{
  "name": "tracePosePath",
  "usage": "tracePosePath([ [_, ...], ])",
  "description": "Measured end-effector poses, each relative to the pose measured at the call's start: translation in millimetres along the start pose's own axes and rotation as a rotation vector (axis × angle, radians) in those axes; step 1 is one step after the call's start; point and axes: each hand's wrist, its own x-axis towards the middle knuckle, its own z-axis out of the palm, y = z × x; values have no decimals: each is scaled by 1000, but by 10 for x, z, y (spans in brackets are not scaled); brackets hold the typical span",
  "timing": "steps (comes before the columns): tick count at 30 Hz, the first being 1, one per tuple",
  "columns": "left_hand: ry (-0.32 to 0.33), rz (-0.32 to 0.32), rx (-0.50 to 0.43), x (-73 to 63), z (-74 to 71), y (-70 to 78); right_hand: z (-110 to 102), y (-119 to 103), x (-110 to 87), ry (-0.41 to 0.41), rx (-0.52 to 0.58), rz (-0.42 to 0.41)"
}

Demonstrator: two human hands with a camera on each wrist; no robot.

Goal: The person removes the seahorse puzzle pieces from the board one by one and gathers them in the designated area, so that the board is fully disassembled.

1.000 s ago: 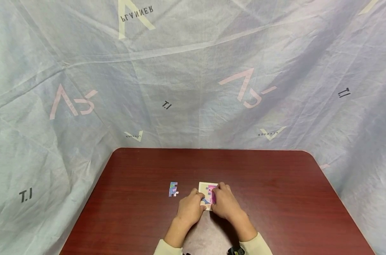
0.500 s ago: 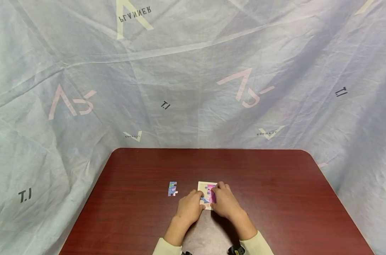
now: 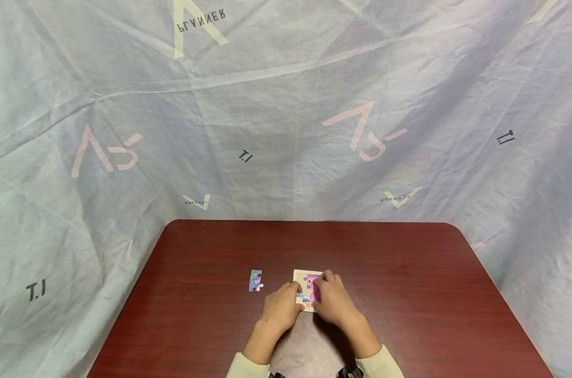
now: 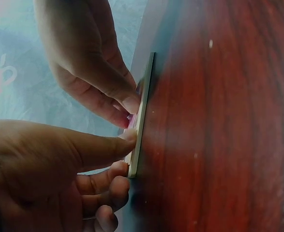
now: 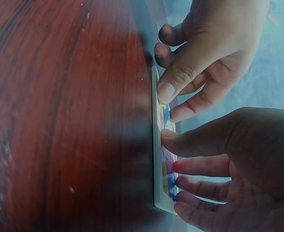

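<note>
A small jigsaw puzzle in a cream tray [image 3: 301, 272] lies flat on the table, with pink and blue pieces in it and bare backing at upper left. My left hand [image 3: 281, 306] grips the tray's left side, thumb on the near rim [image 5: 157, 104] and a finger by a blue piece [image 5: 166, 114]. My right hand [image 3: 334, 299] bends over the right half, its thumb near the front edge and fingertips on the coloured pieces [image 5: 169, 166]. It hides much of that half. Apart to the left lies a loose joined puzzle section [image 3: 255, 281] in blue, green and purple.
The dark red wooden table [image 3: 385, 262] has rounded far corners. A grey printed cloth [image 3: 286, 131] hangs behind it and along both sides. Pale sleeves [image 3: 380, 362] and a black wrist device [image 3: 350, 371] are at the bottom of the head view.
Both hands stay on the puzzle, with only slight finger shifts. The blue piece by the left thumb shows a little differently. The loose section has not moved on the table.
</note>
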Motion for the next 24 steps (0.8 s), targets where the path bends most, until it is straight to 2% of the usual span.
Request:
tracePosePath([
  [24, 27, 17, -18, -26, 7, 1, 14, -3, -23, 6, -18, 4],
])
